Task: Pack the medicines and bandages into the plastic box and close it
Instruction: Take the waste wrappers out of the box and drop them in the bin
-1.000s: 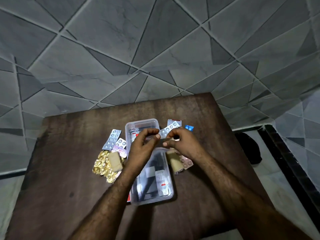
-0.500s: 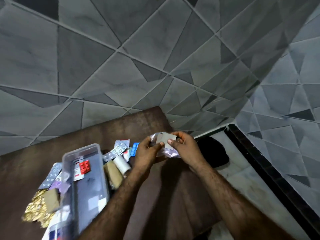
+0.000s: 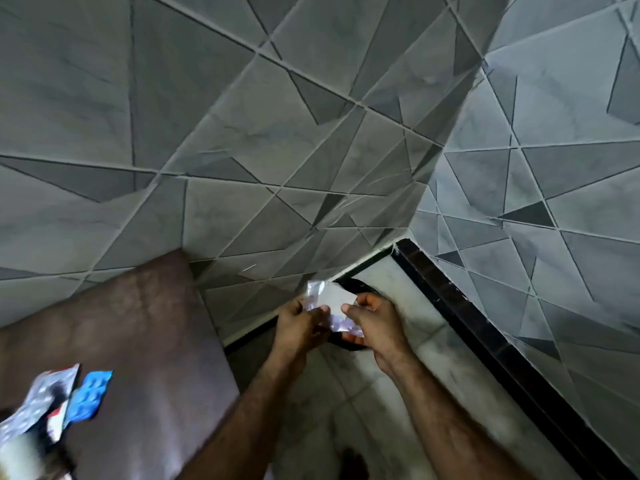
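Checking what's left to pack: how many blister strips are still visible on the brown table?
2: a blue blister strip and a blurred silver one, side by side at the table's lower-left edge. More may lie outside the frame.

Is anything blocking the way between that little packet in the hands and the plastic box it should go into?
I cannot tell: the box is out of frame. Both the left hand and right hand hold the packet off the table, above the floor. Only blister packs show, at the left edge.

A small clear plastic packet (image 3: 330, 308) sits between the left hand (image 3: 300, 327) and right hand (image 3: 372, 323), off the right edge of the dark brown wooden counter (image 3: 138, 323), above the pale tiled floor (image 3: 398, 393). Near the counter's left edge, a blue blister strip (image 3: 88, 396) lies just right of a silver blister strip (image 3: 38, 407).
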Tool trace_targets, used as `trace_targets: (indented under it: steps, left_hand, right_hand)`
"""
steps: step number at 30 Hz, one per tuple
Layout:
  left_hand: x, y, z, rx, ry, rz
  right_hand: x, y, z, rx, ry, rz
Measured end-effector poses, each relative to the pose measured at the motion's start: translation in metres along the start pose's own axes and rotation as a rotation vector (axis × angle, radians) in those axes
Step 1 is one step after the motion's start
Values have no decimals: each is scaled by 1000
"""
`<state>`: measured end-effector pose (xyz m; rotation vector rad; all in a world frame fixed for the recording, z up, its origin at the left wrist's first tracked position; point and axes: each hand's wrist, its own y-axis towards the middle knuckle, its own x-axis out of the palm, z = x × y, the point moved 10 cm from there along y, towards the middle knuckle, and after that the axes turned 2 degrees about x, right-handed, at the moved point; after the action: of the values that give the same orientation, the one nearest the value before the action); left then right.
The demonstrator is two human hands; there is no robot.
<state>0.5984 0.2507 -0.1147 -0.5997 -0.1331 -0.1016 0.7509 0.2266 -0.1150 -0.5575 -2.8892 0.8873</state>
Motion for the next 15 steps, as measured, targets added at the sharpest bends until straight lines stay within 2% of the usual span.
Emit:
trace_targets:
  steps: [6, 11, 15]
  left_hand:
    - [61, 97, -70, -197, -51, 22]
    - [82, 170, -116, -276, -97, 8]
    - [92, 219, -148, -323, -35, -29]
  right_hand:
    - [-53, 108, 57, 173, 65, 86]
    - [-71, 183, 98, 258, 83, 129]
    - [-78, 234, 131, 313, 87, 153]
